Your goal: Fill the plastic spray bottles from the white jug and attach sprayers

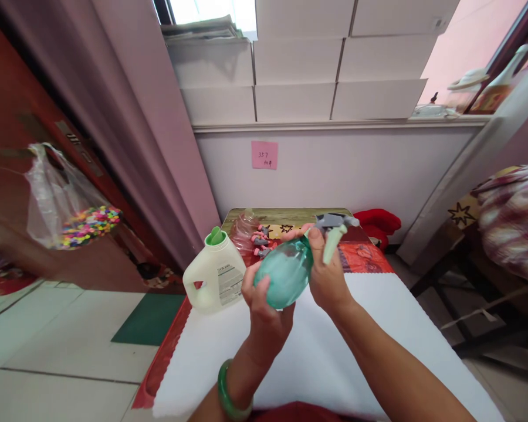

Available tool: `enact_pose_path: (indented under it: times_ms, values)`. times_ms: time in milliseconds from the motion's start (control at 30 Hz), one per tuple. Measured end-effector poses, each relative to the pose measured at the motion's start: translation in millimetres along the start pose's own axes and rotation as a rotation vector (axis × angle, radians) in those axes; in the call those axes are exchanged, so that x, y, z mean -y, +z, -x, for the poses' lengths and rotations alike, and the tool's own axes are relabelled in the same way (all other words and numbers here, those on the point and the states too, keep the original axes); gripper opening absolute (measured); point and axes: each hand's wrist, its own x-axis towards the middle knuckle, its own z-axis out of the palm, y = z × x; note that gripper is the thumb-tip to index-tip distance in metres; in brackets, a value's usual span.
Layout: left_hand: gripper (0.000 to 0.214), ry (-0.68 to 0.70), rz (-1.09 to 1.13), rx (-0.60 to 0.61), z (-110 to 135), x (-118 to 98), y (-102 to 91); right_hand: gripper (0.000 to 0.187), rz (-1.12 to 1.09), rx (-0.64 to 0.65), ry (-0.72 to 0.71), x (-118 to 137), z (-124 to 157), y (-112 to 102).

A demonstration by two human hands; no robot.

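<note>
I hold a teal spray bottle point(284, 271) tilted above the table, its grey trigger head point(332, 223) pointing up and right. My left hand point(264, 310), with a green bangle on the wrist, cups the bottle's round body from below. My right hand point(323, 272) is closed round the bottle's neck just under the trigger head. A white jug with a green cap point(213, 272) stands upright on the table's left side, just left of my left hand.
A white sheet point(361, 351) covers the near part of the table. Several clear spray bottles with pink and grey heads point(255, 237) lie at the far end. White boxes point(299, 58) stack on the sill. A plastic bag of coloured beads point(70, 217) hangs at the left.
</note>
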Motion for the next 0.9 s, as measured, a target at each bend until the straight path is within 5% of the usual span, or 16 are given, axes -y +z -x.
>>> enact_pose_path:
  times_ms: [100, 200, 267, 333, 400, 467, 533, 667, 900]
  values:
    - [0.082, 0.166, -0.13, -0.005, 0, 7, 0.5, 0.036, -0.043, -0.073, -0.054, -4, 2, 2]
    - [0.097, 0.012, 0.122, 0.077, -4, 1, -3.6, 0.035, -0.045, -0.078, -0.088, -2, -2, -2]
    - [0.104, -0.303, 0.468, 0.084, -11, -5, -8.8, 0.034, -0.061, -0.045, -0.101, 3, -7, -6]
    - [0.085, -0.745, 0.841, 0.134, -21, -10, -15.4, 0.035, -0.097, 0.013, -0.093, 8, -10, -11]
    - [0.08, -1.141, 1.192, 0.346, -33, -12, -21.5, 0.036, -0.117, 0.087, -0.084, 10, -12, -15]
    - [0.091, -1.352, 1.467, 0.564, -41, -12, -25.3, 0.037, -0.099, 0.154, -0.084, 10, -12, -18]
    - [0.085, -1.427, 1.578, 0.582, -43, -11, -25.9, 0.039, -0.069, 0.201, -0.091, 9, -10, -20]
    - [0.064, -1.463, 1.531, 0.421, -37, -14, -22.6, 0.039, -0.006, 0.258, -0.095, 9, -7, -20]
    - [0.05, -1.291, 1.397, 0.248, -27, -25, -15.9, 0.042, 0.139, 0.246, -0.08, 15, -7, -18]
